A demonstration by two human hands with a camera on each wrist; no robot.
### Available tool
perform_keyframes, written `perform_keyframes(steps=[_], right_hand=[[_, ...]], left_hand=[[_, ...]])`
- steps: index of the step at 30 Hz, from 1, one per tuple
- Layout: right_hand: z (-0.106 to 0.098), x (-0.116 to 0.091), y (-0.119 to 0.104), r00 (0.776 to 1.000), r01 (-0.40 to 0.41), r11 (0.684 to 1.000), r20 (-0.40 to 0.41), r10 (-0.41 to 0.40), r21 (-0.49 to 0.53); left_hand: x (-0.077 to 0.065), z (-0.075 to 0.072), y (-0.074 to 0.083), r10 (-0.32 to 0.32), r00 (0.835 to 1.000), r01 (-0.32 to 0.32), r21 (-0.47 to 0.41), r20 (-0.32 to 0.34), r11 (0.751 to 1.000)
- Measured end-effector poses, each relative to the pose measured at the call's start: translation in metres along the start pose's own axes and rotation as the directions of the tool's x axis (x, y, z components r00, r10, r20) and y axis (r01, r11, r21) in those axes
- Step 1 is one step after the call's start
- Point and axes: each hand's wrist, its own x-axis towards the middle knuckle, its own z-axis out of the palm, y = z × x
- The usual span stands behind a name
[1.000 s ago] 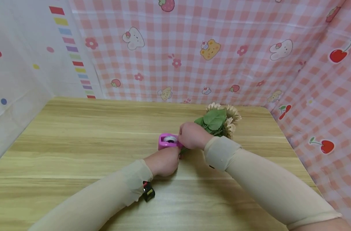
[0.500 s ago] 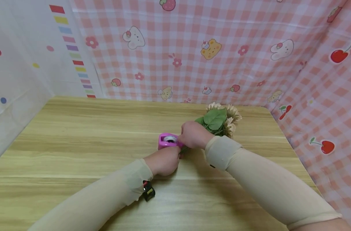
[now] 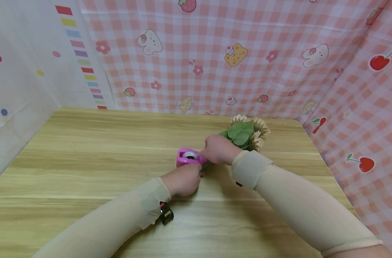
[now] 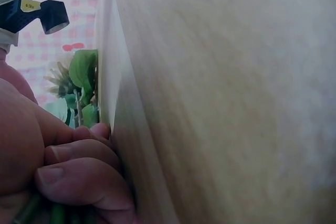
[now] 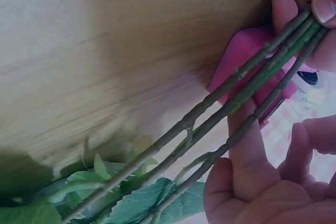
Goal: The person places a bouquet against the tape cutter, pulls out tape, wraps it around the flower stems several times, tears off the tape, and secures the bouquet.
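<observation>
My left hand grips the lower ends of several green stems, its fingers curled round them close over the table. The stems belong to a bunch of artificial-looking cream flowers with broad green leaves, lying to the right. Just beyond the left hand stands a pink tape dispenser with a roll of tape in it. At its right end is my right hand. In the right wrist view, one finger of that hand reaches behind the stems to the dispenser; whether it pinches tape I cannot tell.
The wooden table stretches out on both sides of the hands. Pink checked cloth hangs along its back edge and right side, white dotted cloth at the left. A black wrist camera sits below the left cuff.
My right hand has shifted slightly right, away from the tape dispenser, showing a little more of the stems. The left hand, flowers and dispenser look unmoved.
</observation>
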Motion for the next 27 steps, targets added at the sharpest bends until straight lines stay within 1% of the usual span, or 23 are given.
perform_keyframes(steps=[5, 11, 16, 21, 24, 27], right_hand=[[-0.002, 0.0, 0.004, 1.0, -0.013, 0.998, 0.01, 0.013, 0.054], [-0.003, -0.004, 0.006, 1.0, 0.007, 0.998, -0.002, -0.007, 0.069], [-0.005, -0.011, 0.006, 0.999, 0.033, 0.999, -0.026, -0.033, 0.026], [-0.003, -0.014, 0.008, 0.998, 0.06, 0.998, -0.033, -0.06, -0.013], [-0.002, -0.014, 0.009, 0.998, 0.053, 0.998, -0.026, -0.053, -0.032], [-0.001, -0.014, 0.008, 0.999, 0.039, 0.997, -0.017, -0.04, -0.071]], left_hand=[[0.0, 0.0, 0.001, -0.008, 1.0, 0.008, -0.019, 0.0, 1.0], [0.001, 0.001, 0.001, -0.025, 1.0, 0.025, -0.026, -0.001, 0.999], [0.002, 0.0, 0.001, -0.025, 1.0, 0.025, -0.038, 0.008, 0.999], [0.004, 0.001, 0.0, -0.042, 0.999, 0.043, -0.089, 0.014, 0.995], [0.005, 0.001, 0.002, -0.062, 0.998, 0.063, -0.127, 0.007, 0.99], [0.007, 0.001, 0.004, -0.083, 0.997, 0.081, -0.161, -0.006, 0.984]])
